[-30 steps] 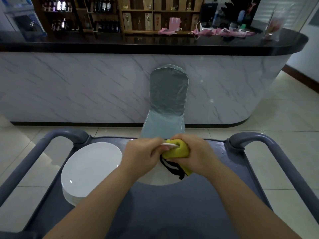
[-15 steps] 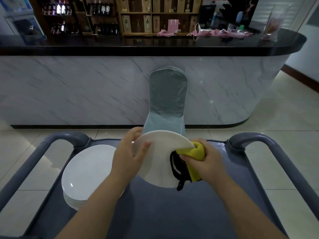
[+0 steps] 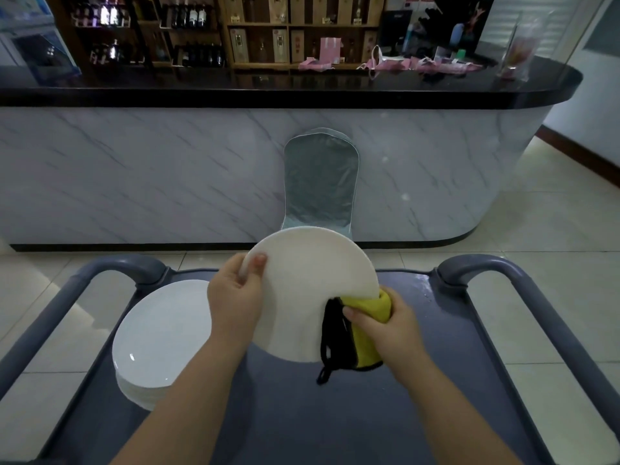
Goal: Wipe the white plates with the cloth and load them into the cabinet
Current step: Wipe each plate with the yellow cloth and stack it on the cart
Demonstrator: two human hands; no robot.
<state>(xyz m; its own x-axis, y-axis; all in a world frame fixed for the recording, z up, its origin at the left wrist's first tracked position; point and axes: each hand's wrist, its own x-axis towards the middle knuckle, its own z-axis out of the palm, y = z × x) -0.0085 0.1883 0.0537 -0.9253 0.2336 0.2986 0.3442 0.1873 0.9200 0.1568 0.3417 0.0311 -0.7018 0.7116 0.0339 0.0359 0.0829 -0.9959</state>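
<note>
Head view, the only one: left hand (image 3: pixel 235 297) grips one white plate (image 3: pixel 302 290) at its upper-left rim, thumb on the near face and the other fingers hidden behind it. The plate is held clear above the grey cart (image 3: pixel 302 414), tilted up so its near face points at the camera. Right hand (image 3: pixel 392 327) is clenched on the yellow cloth (image 3: pixel 365 333) at the plate's lower-right rim. The thumb presses the cloth onto the near face, and some yellow shows past the edge, so the cloth looks folded over the rim. I can't tell how much of the back it covers. The cloth's black edging and loop dangle below the plate. The two grips sit roughly opposite each other across the disc, on a line from upper left to lower right. Key relation: nearly all the bare face lies up and left of the cloth hand, toward the left hand. My read is that the next wipe has to run along that diagonal, or else the left hand has to turn the plate under the cloth. The stack of white plates (image 3: pixel 161 333) sits on the cart's left side, just beside the left forearm and well away from the right hand. The left hand is therefore the nearer one for the next pickup. No cabinet is in view, only a covered chair (image 3: pixel 320 182) and a marble-fronted counter (image 3: pixel 167 169) ahead, so loading looks a way off.
</note>
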